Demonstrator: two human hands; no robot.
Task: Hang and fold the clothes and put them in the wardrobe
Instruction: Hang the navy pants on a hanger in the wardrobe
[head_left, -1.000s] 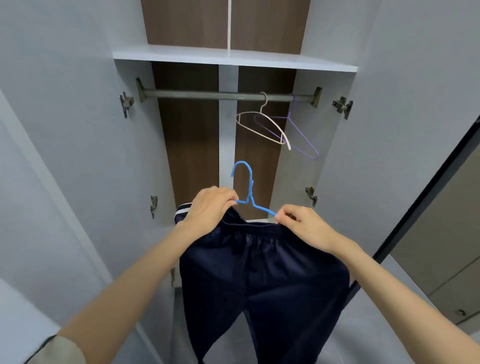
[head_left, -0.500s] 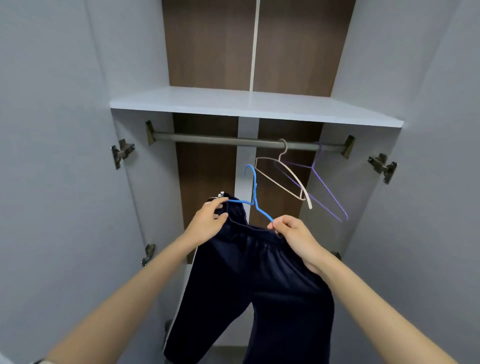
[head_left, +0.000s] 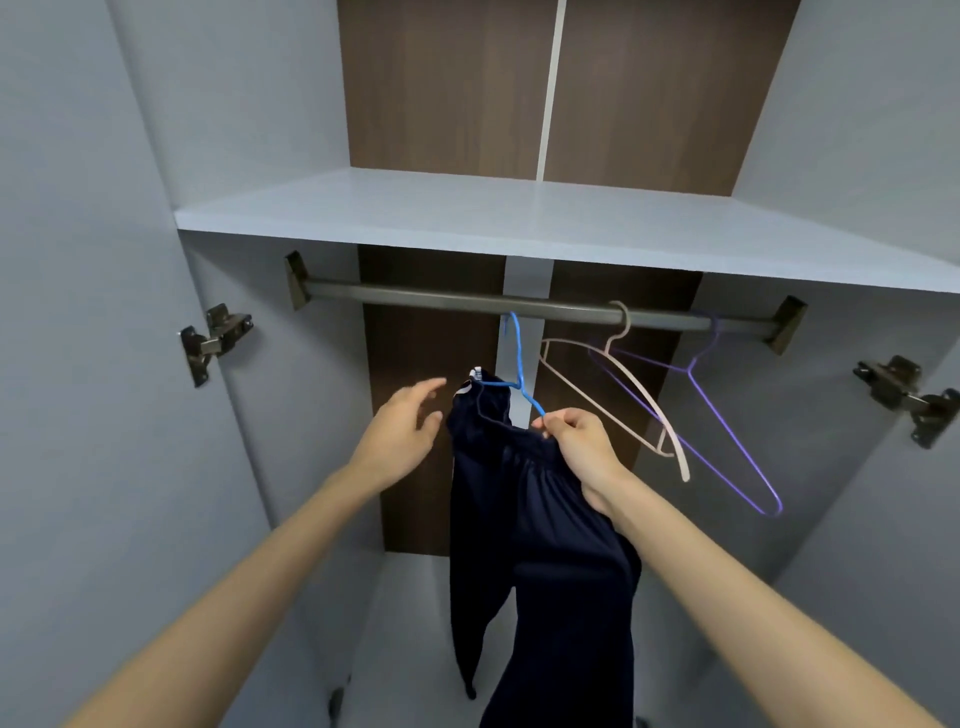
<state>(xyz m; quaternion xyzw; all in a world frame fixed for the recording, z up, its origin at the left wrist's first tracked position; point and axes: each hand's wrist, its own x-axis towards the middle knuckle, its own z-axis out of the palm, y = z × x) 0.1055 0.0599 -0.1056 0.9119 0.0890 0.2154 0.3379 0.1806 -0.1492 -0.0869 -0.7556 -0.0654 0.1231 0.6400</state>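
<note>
Trousers (head_left: 545, 545) have risen into the wardrobe (head_left: 291, 441), hanging just under the rod (head_left: 441, 299), blue hanger (head_left: 518, 353) hook now on it, apparently. Left hand (head_left: 405, 431) has let go, fingers spread; right hand (head_left: 582, 447) pinches hanger end w/ waistband. This item nearly hung; other clothes not in view.

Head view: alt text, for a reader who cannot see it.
A right hand pinches the shoulder of a blue wire hanger carrying dark navy trousers, its hook at the dark metal wardrobe rail. The left hand is open beside them; an empty beige hanger and a purple wire hanger hang further right.
</note>
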